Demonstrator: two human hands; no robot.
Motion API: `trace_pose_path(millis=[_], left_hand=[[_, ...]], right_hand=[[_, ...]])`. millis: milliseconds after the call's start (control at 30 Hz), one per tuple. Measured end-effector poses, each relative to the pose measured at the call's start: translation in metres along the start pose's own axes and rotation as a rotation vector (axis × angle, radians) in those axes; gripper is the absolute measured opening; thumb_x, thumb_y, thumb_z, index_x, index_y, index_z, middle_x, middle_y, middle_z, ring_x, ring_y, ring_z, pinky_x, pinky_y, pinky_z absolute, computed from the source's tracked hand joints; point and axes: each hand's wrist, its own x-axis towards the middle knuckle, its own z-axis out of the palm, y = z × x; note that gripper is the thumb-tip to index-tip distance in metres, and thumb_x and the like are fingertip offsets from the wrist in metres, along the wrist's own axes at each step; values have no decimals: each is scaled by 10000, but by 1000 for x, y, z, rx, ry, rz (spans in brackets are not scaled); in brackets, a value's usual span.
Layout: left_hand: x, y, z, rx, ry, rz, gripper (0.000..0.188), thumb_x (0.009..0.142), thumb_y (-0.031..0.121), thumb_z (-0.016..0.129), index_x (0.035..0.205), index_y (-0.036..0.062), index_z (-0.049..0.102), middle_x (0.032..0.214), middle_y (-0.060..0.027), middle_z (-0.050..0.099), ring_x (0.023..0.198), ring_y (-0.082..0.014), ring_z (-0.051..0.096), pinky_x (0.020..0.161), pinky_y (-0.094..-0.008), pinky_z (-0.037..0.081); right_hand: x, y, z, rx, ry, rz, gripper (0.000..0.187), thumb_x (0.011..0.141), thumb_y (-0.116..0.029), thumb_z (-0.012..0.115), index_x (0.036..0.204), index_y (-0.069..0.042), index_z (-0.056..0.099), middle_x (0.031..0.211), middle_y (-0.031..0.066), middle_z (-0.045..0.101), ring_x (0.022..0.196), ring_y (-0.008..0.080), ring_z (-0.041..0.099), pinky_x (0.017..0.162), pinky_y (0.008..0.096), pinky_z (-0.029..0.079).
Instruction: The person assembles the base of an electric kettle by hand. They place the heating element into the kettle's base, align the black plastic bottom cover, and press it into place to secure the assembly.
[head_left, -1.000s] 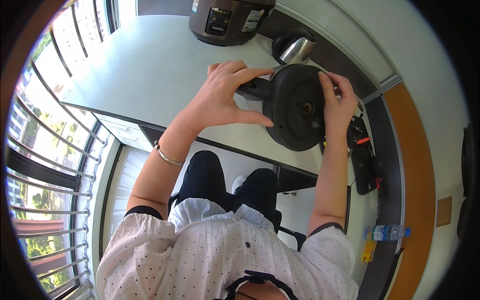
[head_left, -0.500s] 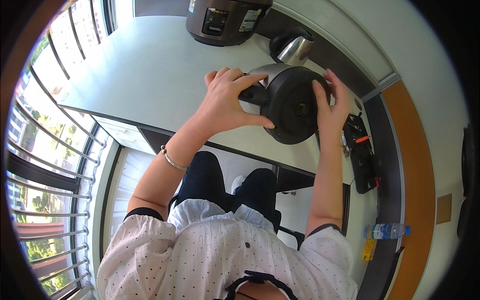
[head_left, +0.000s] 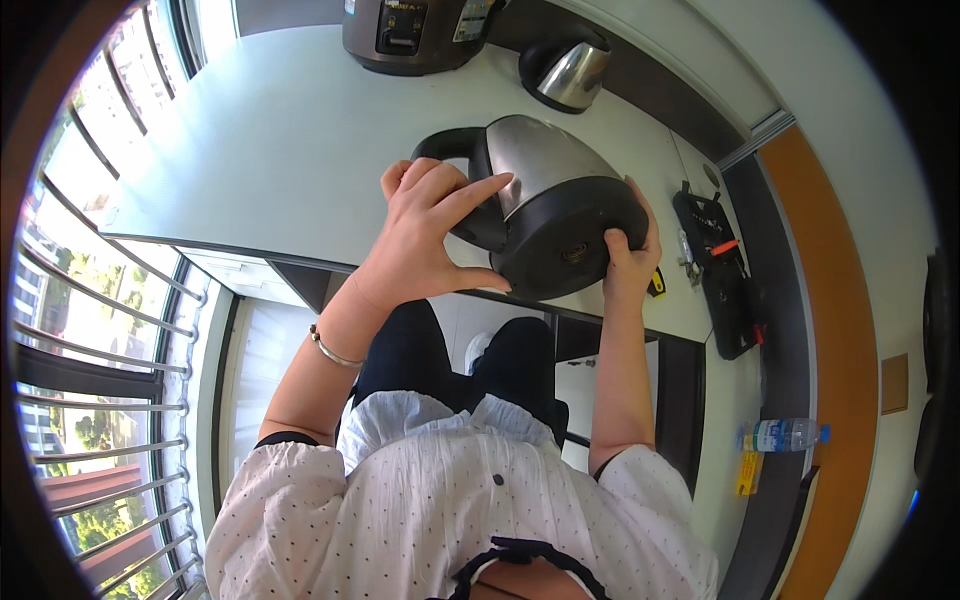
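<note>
A steel electric kettle (head_left: 550,155) with a black handle is tipped over above the table, its round black underside facing me. My left hand (head_left: 425,225) is at the handle side: its index finger lies along the steel body, the thumb reaches the edge of the base, and the other fingers curl by the handle. My right hand (head_left: 632,260) grips the opposite rim of the base, thumb on the underside and fingers behind it. A round fitting shows in the underside's middle.
A brown electric cooker (head_left: 415,45) and another steel kettle (head_left: 575,78) stand at the back of the white table (head_left: 270,150). Rightward lie a black tool case (head_left: 725,275), a yellow-and-black tool (head_left: 656,283), a water bottle (head_left: 785,435) and a yellow pack (head_left: 748,472). A barred window is on the left.
The kettle has come slightly left and nearer, turning so more of its steel side and handle shows. Both hands moved with it; the right hand now sits lower on the base's rim.
</note>
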Motion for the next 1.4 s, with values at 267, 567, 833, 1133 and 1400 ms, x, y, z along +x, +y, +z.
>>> trace_pose_path(millis=[267,567,833,1133,1400], left_hand=[[-11,5,-1,56,-27,-5,913,453,543,858,1226,117,625,930,-40,483,945,-234,470,947,-411,273],[-18,0,3,43,14,-21,932,458,556,853,1237,101,616,941,-48,485,959,-243,471,959,-410,277],[-23,-5,1,16,11,-39,917,502,527,856,1263,88,591,959,-60,485,979,-252,469,966,-412,277],[-21,-9,3,-18,9,-101,855,540,469,847,1259,95,575,919,-50,502,950,-245,479,968,-404,281],[-17,-14,4,-188,52,60,770,604,499,809,1228,117,571,834,-41,545,929,-253,500,974,-448,282]], right_hand=[[-9,9,-2,-28,35,-79,723,676,-188,814,1298,42,526,1265,143,586,1099,203,586,986,306,442],[-11,8,2,-104,47,-160,746,670,-211,848,1289,45,521,1260,138,588,1085,205,593,976,319,459],[-13,3,5,-177,17,-224,764,659,-162,865,1294,54,498,1260,159,573,1103,229,579,980,339,456],[-13,-10,17,-255,-55,-294,706,735,-230,814,1302,45,496,1219,138,579,1090,216,574,972,321,447],[-14,2,-4,-217,19,-169,663,770,-184,761,1326,39,479,1255,143,564,1102,211,569,990,316,435]])
